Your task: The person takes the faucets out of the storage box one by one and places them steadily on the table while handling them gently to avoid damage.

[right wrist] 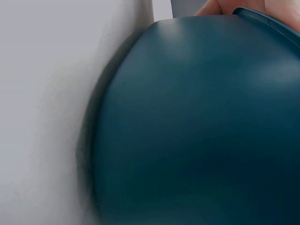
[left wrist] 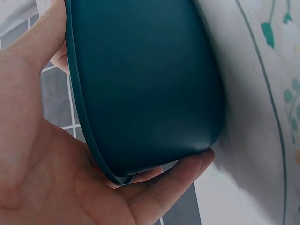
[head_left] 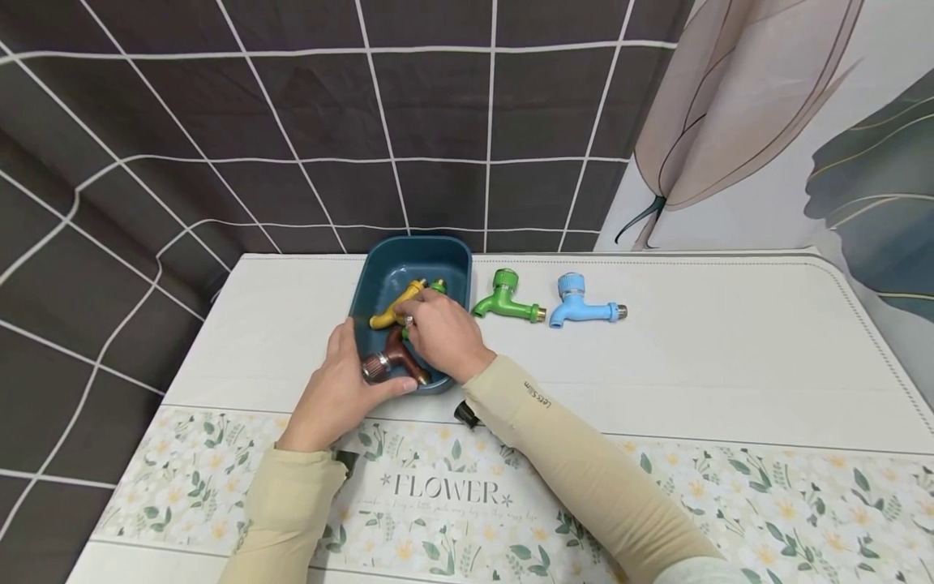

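Note:
A dark teal plastic basin stands on the table. My left hand holds its near left corner, thumb along the near rim and fingers around the outer side; the left wrist view shows this hand against the wall. Inside the basin, my right hand has its fingers curled at a yellow tap, whose handle is mostly hidden by them. Nearer me in the basin lies a dark brown tap. Part of a green tap shows beyond the right hand. In the right wrist view the basin's wall hides that hand.
Right of the basin lie another green tap and a light blue tap, side by side. The white table cover has a flowered band near me. A dark checked cloth hangs behind the table.

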`<move>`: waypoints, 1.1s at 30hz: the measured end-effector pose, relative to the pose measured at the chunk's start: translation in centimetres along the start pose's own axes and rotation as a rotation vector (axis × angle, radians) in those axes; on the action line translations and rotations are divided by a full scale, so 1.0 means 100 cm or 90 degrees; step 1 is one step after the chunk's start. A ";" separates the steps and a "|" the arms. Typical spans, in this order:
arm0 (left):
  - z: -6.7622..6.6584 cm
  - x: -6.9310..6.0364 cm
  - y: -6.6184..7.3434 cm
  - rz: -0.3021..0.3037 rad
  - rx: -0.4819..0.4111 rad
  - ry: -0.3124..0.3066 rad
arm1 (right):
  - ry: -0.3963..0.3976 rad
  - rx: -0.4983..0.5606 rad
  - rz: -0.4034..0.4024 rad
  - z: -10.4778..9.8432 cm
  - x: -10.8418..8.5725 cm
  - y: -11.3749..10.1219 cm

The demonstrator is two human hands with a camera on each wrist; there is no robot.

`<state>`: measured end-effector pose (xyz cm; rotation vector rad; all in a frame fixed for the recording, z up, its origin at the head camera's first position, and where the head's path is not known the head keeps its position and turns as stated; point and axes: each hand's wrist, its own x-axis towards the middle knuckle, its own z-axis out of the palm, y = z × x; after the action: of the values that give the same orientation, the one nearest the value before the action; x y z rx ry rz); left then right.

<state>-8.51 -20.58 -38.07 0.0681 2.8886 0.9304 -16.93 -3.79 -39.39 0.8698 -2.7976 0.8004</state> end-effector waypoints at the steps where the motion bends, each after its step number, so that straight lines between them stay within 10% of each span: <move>1: 0.000 0.000 0.000 0.001 0.000 0.001 | 0.002 -0.001 -0.001 0.000 0.000 0.000; 33: 0.000 0.000 0.000 0.005 -0.005 -0.001 | 0.062 0.056 -0.065 -0.004 -0.007 0.003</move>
<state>-8.46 -20.58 -38.08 0.0792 2.8847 0.9417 -16.50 -3.00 -39.37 0.9513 -2.6289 0.9289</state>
